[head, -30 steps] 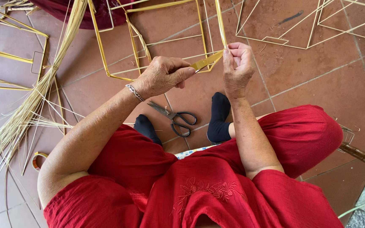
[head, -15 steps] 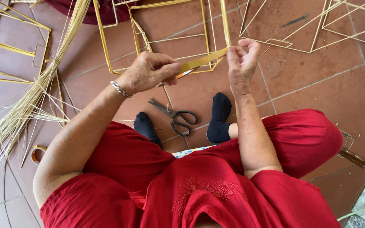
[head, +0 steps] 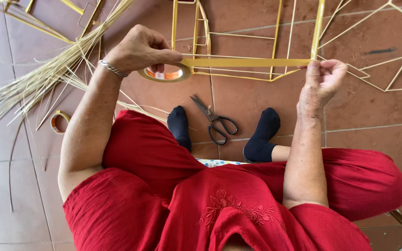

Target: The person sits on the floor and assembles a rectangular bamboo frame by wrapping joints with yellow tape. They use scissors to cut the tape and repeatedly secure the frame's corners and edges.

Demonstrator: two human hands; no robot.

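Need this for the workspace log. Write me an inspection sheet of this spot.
Surface: reddish tiled floor, person seated on it.
Job's things: tape roll held in the left hand; yellow tape strip stretched across to the right hand; bamboo frame behind the strip.
Clutter: scissors between the feet; bundle of thin sticks at left; second tape roll on the floor.
Grippers: both hands pinch the tape.
Cables: nothing seen.
Surroundings: more frames at right.

Bare tiled floor (head: 378,125) lies open to the right of the scissors (head: 216,122). A stretched tape strip (head: 247,62) bars the way to the frame (head: 238,42), and loose straw (head: 38,83) clutters the left.
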